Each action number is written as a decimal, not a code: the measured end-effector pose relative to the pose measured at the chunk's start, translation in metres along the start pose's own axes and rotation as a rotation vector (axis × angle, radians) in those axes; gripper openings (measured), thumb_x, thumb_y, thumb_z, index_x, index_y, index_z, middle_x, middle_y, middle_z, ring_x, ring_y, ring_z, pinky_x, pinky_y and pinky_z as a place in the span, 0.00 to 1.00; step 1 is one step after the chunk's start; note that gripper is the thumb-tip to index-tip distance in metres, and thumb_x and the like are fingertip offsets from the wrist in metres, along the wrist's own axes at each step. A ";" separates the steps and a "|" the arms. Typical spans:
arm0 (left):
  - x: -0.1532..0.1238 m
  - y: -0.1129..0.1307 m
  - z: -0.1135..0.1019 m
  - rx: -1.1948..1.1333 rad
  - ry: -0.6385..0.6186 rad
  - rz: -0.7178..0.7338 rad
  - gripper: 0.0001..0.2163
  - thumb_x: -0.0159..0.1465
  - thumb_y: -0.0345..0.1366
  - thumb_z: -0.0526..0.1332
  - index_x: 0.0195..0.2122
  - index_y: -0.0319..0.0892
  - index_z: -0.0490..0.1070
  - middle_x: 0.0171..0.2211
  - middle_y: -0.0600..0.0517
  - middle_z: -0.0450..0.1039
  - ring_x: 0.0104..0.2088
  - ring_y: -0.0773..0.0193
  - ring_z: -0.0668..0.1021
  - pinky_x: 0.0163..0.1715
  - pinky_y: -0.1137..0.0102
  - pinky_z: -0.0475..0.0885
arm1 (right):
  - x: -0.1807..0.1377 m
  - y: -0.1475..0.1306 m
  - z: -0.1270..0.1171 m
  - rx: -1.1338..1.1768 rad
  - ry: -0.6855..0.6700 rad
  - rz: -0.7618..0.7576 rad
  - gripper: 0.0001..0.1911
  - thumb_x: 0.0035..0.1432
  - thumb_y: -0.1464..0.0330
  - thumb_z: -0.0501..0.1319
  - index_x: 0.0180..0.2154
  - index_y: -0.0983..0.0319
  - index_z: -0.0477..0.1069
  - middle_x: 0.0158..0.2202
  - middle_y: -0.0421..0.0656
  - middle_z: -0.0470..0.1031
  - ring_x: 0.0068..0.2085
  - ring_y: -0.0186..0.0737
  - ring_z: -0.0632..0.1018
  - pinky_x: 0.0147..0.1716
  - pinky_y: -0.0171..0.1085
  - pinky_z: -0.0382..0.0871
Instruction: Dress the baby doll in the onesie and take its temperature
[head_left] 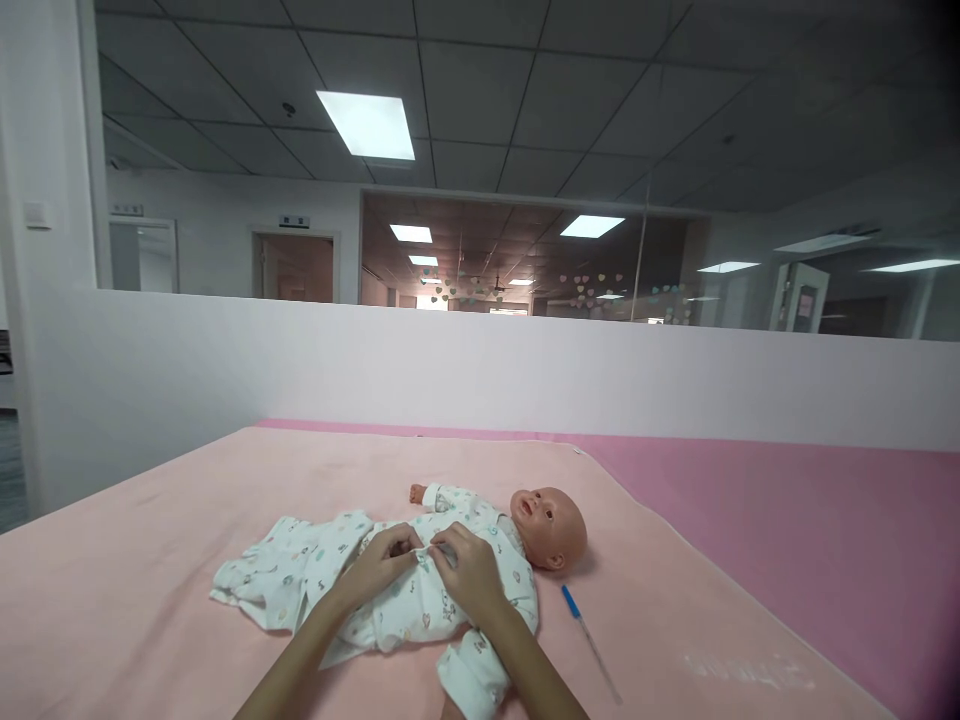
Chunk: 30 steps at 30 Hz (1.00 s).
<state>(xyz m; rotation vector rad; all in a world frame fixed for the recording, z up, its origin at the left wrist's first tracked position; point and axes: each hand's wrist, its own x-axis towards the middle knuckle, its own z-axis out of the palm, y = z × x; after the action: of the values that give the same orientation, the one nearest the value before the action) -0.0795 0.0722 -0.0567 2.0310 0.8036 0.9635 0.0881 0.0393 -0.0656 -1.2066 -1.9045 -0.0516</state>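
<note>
A baby doll (pixel 551 525) lies on its back with its head to the right, dressed in a white, small-patterned baby outfit (pixel 420 610). My left hand (pixel 384 562) is closed in a pinch on the cloth at the middle of the doll's front. Just to its right, my right hand (pixel 471 572) pinches the same spot, the fingertips of both hands almost meeting. A small bit of the white fabric shows between them; whether it is a tie or a seam I cannot tell. The outfit's leg part spreads out flat to the left.
A thin clear stick with a blue end (pixel 589 640) lies right of the doll. Everything rests on a pale pink sheet (pixel 712 610) over a darker pink mat (pixel 810 530). Behind stands a low white wall (pixel 480 375) with a window above it.
</note>
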 end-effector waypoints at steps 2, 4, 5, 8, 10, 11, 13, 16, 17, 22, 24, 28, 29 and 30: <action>-0.001 0.001 0.000 0.010 0.008 0.003 0.09 0.56 0.38 0.54 0.26 0.39 0.66 0.22 0.56 0.59 0.25 0.69 0.61 0.25 0.75 0.55 | -0.001 -0.001 -0.001 0.000 -0.001 0.008 0.06 0.55 0.69 0.54 0.32 0.59 0.69 0.31 0.38 0.71 0.32 0.32 0.72 0.31 0.29 0.60; -0.002 0.004 0.000 0.028 0.022 0.003 0.08 0.56 0.38 0.54 0.26 0.39 0.67 0.22 0.56 0.59 0.25 0.69 0.62 0.26 0.75 0.56 | -0.002 -0.002 -0.001 -0.002 0.000 0.018 0.06 0.55 0.69 0.54 0.32 0.59 0.69 0.31 0.38 0.71 0.32 0.31 0.72 0.32 0.29 0.61; -0.003 0.005 0.000 0.038 0.029 0.001 0.09 0.56 0.38 0.54 0.26 0.39 0.67 0.22 0.56 0.59 0.25 0.69 0.62 0.26 0.75 0.56 | -0.002 -0.002 -0.001 -0.002 0.003 0.021 0.06 0.56 0.69 0.54 0.32 0.59 0.69 0.31 0.38 0.71 0.32 0.31 0.72 0.32 0.29 0.61; -0.003 0.008 0.000 0.051 0.033 -0.005 0.09 0.56 0.39 0.54 0.26 0.38 0.67 0.22 0.55 0.60 0.26 0.69 0.63 0.26 0.75 0.57 | -0.001 -0.004 -0.002 -0.004 0.016 0.019 0.06 0.56 0.69 0.54 0.32 0.59 0.69 0.31 0.39 0.72 0.33 0.32 0.72 0.32 0.30 0.61; -0.003 0.008 0.000 0.040 0.032 -0.012 0.09 0.55 0.38 0.54 0.26 0.38 0.68 0.23 0.55 0.61 0.26 0.68 0.63 0.26 0.75 0.58 | -0.001 -0.005 -0.001 -0.004 0.021 0.016 0.06 0.55 0.69 0.54 0.32 0.59 0.69 0.31 0.39 0.72 0.33 0.32 0.72 0.32 0.30 0.61; -0.003 0.008 0.000 0.032 0.033 -0.017 0.08 0.54 0.37 0.54 0.26 0.38 0.68 0.22 0.55 0.61 0.26 0.68 0.63 0.26 0.75 0.58 | -0.001 -0.005 -0.001 -0.003 0.023 0.016 0.06 0.55 0.69 0.54 0.32 0.59 0.69 0.31 0.39 0.72 0.33 0.32 0.72 0.32 0.30 0.61; -0.003 0.008 0.000 0.014 0.036 -0.026 0.07 0.54 0.35 0.55 0.27 0.38 0.69 0.22 0.55 0.61 0.26 0.69 0.63 0.26 0.75 0.57 | 0.000 -0.005 -0.001 -0.002 0.031 0.019 0.06 0.55 0.69 0.54 0.32 0.59 0.69 0.31 0.39 0.72 0.33 0.33 0.72 0.33 0.30 0.62; -0.002 0.006 0.000 0.002 0.046 -0.027 0.06 0.53 0.34 0.55 0.26 0.37 0.69 0.22 0.56 0.60 0.25 0.69 0.63 0.26 0.75 0.57 | -0.001 -0.004 -0.001 0.005 0.042 0.023 0.06 0.55 0.69 0.54 0.32 0.60 0.70 0.31 0.39 0.72 0.33 0.32 0.72 0.33 0.30 0.62; -0.002 0.006 0.000 0.000 0.047 -0.028 0.06 0.54 0.34 0.55 0.26 0.37 0.68 0.22 0.56 0.61 0.25 0.69 0.63 0.26 0.75 0.57 | -0.001 -0.004 -0.001 0.009 0.043 0.023 0.06 0.55 0.69 0.54 0.32 0.59 0.70 0.31 0.39 0.72 0.33 0.32 0.72 0.33 0.30 0.62; -0.003 0.006 0.000 0.002 0.059 -0.026 0.06 0.54 0.34 0.54 0.26 0.38 0.69 0.22 0.55 0.61 0.25 0.69 0.63 0.26 0.75 0.57 | -0.002 -0.003 0.000 0.031 0.044 0.031 0.06 0.55 0.69 0.54 0.32 0.59 0.69 0.31 0.39 0.72 0.33 0.32 0.72 0.32 0.30 0.62; -0.003 0.005 0.000 -0.007 0.065 -0.019 0.06 0.53 0.33 0.54 0.26 0.38 0.69 0.22 0.55 0.62 0.25 0.69 0.63 0.26 0.75 0.58 | -0.002 -0.003 0.000 0.037 0.047 0.034 0.06 0.55 0.69 0.54 0.31 0.59 0.69 0.31 0.39 0.72 0.33 0.33 0.72 0.33 0.30 0.62; -0.002 0.003 0.000 -0.026 0.074 -0.022 0.07 0.53 0.34 0.54 0.26 0.38 0.69 0.22 0.55 0.62 0.25 0.69 0.64 0.25 0.75 0.58 | -0.001 -0.002 0.001 0.035 0.049 0.034 0.06 0.55 0.69 0.54 0.31 0.60 0.70 0.30 0.40 0.72 0.32 0.33 0.72 0.33 0.31 0.63; -0.002 0.002 0.001 -0.026 0.077 -0.025 0.07 0.53 0.34 0.55 0.26 0.38 0.69 0.22 0.55 0.63 0.25 0.69 0.64 0.26 0.75 0.58 | -0.001 -0.002 0.001 0.036 0.049 0.033 0.07 0.55 0.69 0.54 0.31 0.60 0.70 0.30 0.40 0.72 0.32 0.34 0.72 0.33 0.31 0.63; -0.002 0.003 0.001 -0.025 0.080 -0.026 0.07 0.53 0.35 0.55 0.26 0.38 0.69 0.22 0.55 0.63 0.25 0.69 0.64 0.26 0.75 0.58 | -0.001 -0.002 0.001 0.038 0.049 0.032 0.07 0.55 0.69 0.54 0.31 0.60 0.70 0.30 0.40 0.72 0.32 0.34 0.72 0.33 0.32 0.63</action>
<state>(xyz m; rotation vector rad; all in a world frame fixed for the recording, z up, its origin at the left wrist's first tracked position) -0.0796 0.0690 -0.0556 1.9661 0.8542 1.0405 0.0867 0.0382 -0.0657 -1.1988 -1.8355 -0.0276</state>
